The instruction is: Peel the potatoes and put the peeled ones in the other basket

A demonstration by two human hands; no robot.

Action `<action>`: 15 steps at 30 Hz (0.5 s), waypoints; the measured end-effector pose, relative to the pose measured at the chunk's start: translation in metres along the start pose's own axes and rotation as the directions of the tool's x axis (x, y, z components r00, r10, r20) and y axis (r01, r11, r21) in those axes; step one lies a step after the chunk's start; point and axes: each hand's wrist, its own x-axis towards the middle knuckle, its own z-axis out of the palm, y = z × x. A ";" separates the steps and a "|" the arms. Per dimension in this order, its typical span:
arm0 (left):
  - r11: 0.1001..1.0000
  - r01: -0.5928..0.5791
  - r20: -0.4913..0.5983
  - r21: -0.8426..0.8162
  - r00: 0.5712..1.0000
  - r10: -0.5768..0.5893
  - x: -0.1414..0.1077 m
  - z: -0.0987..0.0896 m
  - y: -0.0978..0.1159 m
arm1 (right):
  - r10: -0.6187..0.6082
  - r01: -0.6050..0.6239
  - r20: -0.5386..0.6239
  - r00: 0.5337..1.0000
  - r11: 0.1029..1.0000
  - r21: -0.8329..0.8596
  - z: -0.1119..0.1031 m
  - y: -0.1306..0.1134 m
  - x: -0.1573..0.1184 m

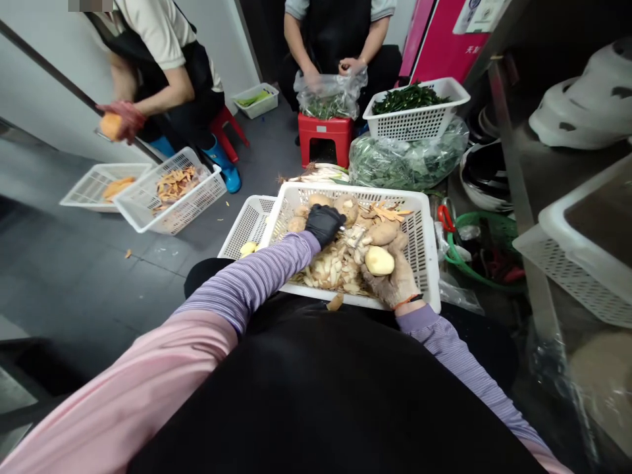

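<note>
My left hand (324,225), in a black glove, is closed above the potatoes in a white basket (432,263); a small shiny bit shows by its fingers, but what it grips is unclear. My right hand (399,280), in a dirty beige glove, holds a pale peeled potato (380,261) over the basket's right part. Unpeeled potatoes (347,208) lie around the black glove. Between and below my hands is a heap of pale peelings (333,266), and some orange peel strips (390,212) lie at the back right.
Left of my basket is a smaller basket (251,220) with pale pieces. Two people sit ahead, one holding an orange vegetable (111,126), the other at a red stool (326,131). Bagged greens (405,161) lie behind my basket; a green basket (461,257) and metal shelf (536,263) are right.
</note>
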 end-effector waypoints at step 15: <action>0.985 -0.155 0.059 -0.077 0.985 0.160 0.017 -0.014 -0.023 | -0.120 0.329 0.528 0.841 0.887 -0.323 -0.023 -0.010 -0.005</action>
